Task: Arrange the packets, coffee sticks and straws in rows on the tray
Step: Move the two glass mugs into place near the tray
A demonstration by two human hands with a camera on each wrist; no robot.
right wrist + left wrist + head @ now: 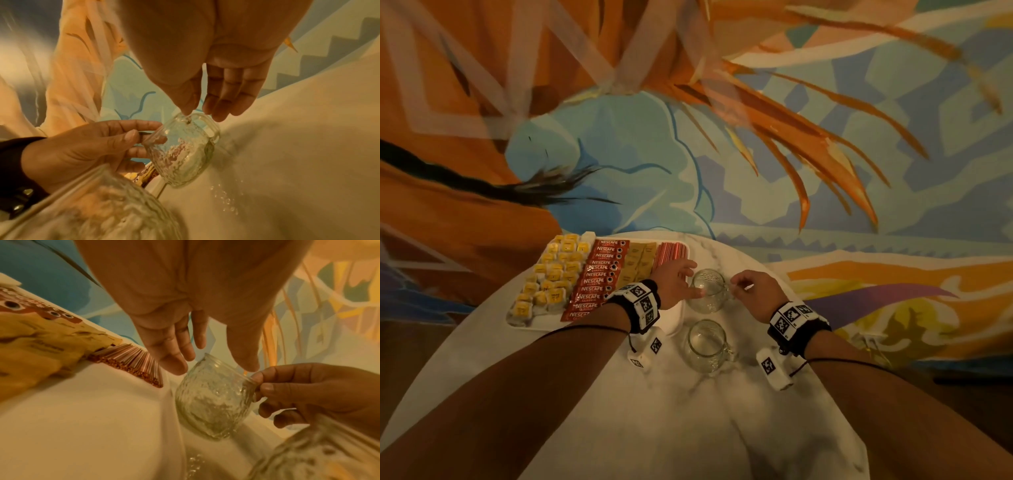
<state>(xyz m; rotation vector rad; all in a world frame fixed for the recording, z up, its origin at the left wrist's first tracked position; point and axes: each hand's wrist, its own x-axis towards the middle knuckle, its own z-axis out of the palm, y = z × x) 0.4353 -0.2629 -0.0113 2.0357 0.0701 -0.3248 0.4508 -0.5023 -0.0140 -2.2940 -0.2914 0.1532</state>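
Observation:
A white tray (674, 317) holds rows of yellow packets (554, 274), red coffee sticks (599, 274), brown packets (637, 260) and red straws (671, 251). Just right of the tray stands a textured glass mug (707, 291), empty. My left hand (692, 279) lies against the mug's left side with nearly straight fingers, the thumb at the rim. My right hand (734, 282) pinches the mug's handle from the right. In the left wrist view the straws (131, 363) lie at the tray's (82, 418) edge beside the mug (213, 400). In the right wrist view the same mug (180, 154) shows.
A second glass mug (707, 346) stands nearer to me, between my wrists. All of this sits on a round white marble table (654, 428). A patterned orange and blue floor surrounds it. The tray's near right corner is bare.

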